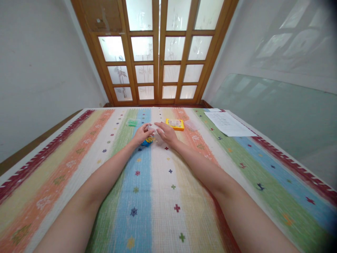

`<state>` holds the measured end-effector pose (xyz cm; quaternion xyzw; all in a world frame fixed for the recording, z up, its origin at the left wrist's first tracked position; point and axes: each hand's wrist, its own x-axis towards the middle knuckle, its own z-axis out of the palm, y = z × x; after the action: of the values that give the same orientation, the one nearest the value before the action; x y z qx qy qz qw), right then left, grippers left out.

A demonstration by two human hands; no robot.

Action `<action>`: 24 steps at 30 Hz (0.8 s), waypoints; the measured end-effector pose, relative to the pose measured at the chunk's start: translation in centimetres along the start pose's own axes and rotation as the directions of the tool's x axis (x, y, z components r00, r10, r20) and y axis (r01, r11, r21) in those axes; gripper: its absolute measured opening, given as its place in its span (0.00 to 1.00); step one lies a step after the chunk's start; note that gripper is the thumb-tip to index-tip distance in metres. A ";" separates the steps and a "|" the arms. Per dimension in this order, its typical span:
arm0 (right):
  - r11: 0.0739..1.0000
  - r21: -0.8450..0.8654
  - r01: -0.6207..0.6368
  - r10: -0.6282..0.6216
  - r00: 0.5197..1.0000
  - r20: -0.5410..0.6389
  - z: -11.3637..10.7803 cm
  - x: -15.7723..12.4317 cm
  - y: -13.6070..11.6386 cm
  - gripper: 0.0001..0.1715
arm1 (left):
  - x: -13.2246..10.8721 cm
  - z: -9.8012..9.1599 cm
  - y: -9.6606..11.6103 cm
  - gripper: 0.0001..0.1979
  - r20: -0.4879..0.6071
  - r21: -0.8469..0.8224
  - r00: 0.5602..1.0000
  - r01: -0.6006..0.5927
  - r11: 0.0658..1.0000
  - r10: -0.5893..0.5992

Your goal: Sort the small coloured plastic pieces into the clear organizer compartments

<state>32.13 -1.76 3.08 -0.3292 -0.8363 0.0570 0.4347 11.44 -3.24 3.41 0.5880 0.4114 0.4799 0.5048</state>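
Observation:
Near the far end of the table, my left hand has its thumb and fingers closed on a small clear, whitish plastic piece. Across from it, my right hand curves its fingers around the other side of the same piece. Whether the piece is a bag or a box is too small to tell. Just below the hands, a blue and yellow pile of small items lies on the cloth, partly covered by my left hand.
A clear box with green contents lies left of my hands. To the right are a yellow box and a pinkish translucent piece. Printed paper sheets lie farther right on the striped tablecloth. Glazed wooden doors stand beyond the table.

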 end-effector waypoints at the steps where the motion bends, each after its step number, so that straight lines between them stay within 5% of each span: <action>1: 0.999 -0.007 0.034 -0.034 0.999 0.026 0.2 0.0 -0.3 0.26 | 0.1 -0.1 -0.1 0.28 -0.019 -0.011 1.000 -0.011 1.000 0.011; 6: 0.989 -0.127 0.082 -0.078 0.996 0.037 1.0 -0.2 -0.8 0.32 | 0.3 -0.3 -0.2 0.24 -0.070 -0.026 0.997 0.005 1.000 -0.006; 24: 0.977 -0.199 0.074 -0.068 0.997 0.035 0.6 -0.2 -0.7 0.24 | 1.0 -0.5 -1.6 0.26 -0.079 0.213 0.992 -0.080 0.974 0.099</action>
<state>31.37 -2.31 2.88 -0.3402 -0.8552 -0.0386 0.3892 11.17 -1.90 1.98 0.6338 0.4546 0.4818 0.3993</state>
